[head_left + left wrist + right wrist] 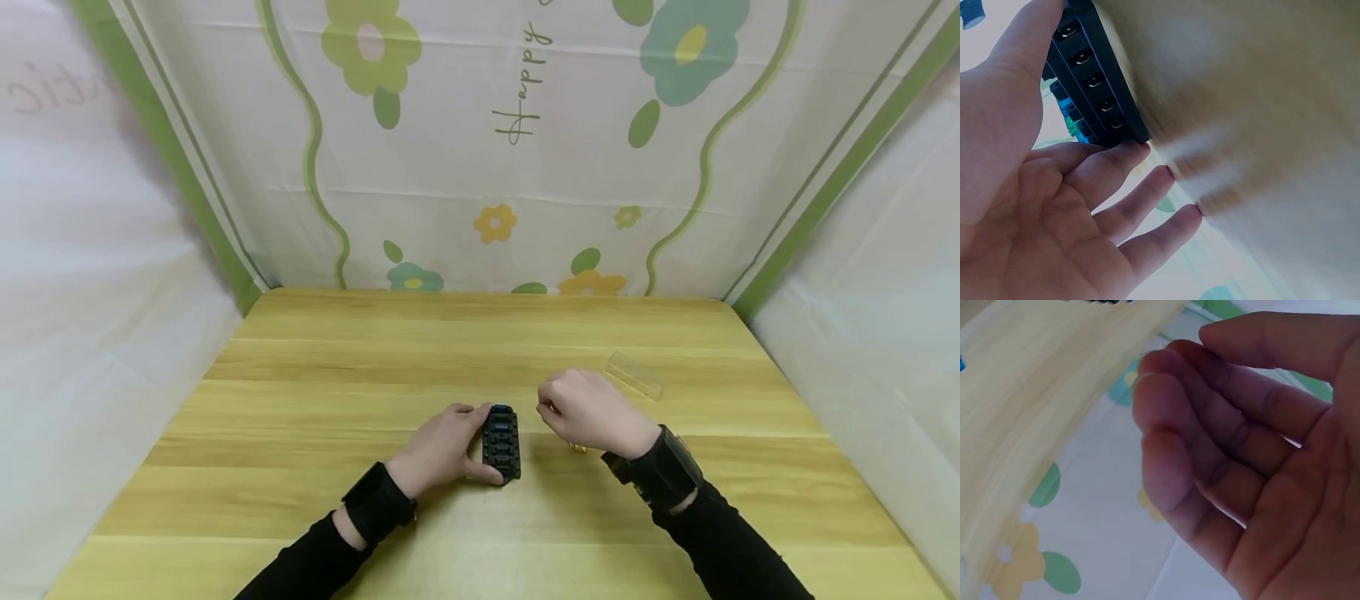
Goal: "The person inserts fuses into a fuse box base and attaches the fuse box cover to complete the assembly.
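My left hand (446, 442) grips a black fuse block (501, 450) by its ends, thumb at the near end and fingertips at the far one. Blue and green fuses show in its far part, while the nearer slots look black. The left wrist view shows a row of metal contacts along the side of the block (1094, 81). To the right of the block is my right hand (588, 412), raised over the table. Its fingers (1163, 406) are loosely curled, the thumb close to the index fingertip, with nothing visible between them.
A clear plastic cover (633, 375) lies on the wooden table (405, 350) beyond my right hand. Small yellow pieces (577, 447) peek out under that hand, partly hidden. Fabric walls with printed flowers (495, 223) stand at the back and sides.
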A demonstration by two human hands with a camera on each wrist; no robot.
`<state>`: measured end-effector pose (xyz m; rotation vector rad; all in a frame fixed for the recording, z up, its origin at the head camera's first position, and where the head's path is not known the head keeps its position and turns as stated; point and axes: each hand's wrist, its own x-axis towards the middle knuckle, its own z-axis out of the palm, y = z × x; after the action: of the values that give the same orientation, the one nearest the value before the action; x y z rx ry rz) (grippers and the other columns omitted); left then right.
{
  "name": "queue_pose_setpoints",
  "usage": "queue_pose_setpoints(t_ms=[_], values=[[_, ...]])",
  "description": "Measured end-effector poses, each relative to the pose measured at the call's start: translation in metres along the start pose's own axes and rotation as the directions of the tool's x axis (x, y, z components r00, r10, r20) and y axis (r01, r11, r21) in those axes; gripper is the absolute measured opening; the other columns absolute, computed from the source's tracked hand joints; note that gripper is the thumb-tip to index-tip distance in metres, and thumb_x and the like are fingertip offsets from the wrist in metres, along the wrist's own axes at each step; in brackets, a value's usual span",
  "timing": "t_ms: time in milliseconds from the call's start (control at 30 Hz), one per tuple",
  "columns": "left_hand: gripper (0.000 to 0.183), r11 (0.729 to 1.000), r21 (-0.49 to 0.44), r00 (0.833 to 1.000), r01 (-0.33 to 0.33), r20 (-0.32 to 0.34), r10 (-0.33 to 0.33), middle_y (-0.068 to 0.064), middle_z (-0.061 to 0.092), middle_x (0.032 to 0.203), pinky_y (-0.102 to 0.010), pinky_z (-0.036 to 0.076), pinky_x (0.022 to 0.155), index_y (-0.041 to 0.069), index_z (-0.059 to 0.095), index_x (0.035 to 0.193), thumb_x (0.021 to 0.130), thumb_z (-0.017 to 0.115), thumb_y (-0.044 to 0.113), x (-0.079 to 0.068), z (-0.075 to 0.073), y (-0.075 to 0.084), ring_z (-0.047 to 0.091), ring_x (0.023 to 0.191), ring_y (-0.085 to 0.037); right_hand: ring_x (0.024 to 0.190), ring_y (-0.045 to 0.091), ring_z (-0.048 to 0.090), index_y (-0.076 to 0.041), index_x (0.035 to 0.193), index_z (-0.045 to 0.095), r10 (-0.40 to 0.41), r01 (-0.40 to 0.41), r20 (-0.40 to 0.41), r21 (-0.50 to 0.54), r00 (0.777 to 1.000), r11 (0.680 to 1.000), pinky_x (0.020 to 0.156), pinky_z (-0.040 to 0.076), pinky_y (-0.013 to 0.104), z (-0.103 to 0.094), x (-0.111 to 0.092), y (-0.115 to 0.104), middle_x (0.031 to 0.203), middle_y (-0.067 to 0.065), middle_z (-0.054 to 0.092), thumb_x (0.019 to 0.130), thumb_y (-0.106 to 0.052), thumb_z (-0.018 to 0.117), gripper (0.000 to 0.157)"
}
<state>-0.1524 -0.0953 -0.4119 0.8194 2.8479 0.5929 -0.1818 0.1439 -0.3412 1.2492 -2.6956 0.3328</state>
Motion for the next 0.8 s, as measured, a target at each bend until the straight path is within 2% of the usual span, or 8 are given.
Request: queue_pose_setpoints(t_ms=[333,800], values=[[0.105,1.0,0.01,1.0,-0.006,-0.011,0.006,-0.019,0.05,0.13,-0.039,0.042,0.094,0.005,0.039,0.146,0.067,0.071,0.067,0.0,0.001,0.001,0.049,0.118,-0.03,0.047,0.003,0.022,-0.024,0.057,0.039,0.068,-0.07,-0.028,-0.058,0.997,0.996,0.045,0.017,0.019,0.012,-0.007,0.004,0.055,-0.011,0.024,0.089,-0.011,0.057,0.039],[0.105,1.0,0.007,1.0,-0.004,-0.013,0.004,-0.019,0.051,0.13,-0.039,0.041,0.094,0.004,0.039,0.145,0.068,0.071,0.067,0.0,0.0,0.001,0.049,0.119,-0.03,0.047,0.004,0.021,-0.022,0.055,0.037,0.093,-0.094,-0.013,-0.093,0.996,0.991,0.044,0.016,0.02,0.023,-0.01,0.014,0.055,-0.009,0.022,0.089,-0.01,0.057,0.042]])
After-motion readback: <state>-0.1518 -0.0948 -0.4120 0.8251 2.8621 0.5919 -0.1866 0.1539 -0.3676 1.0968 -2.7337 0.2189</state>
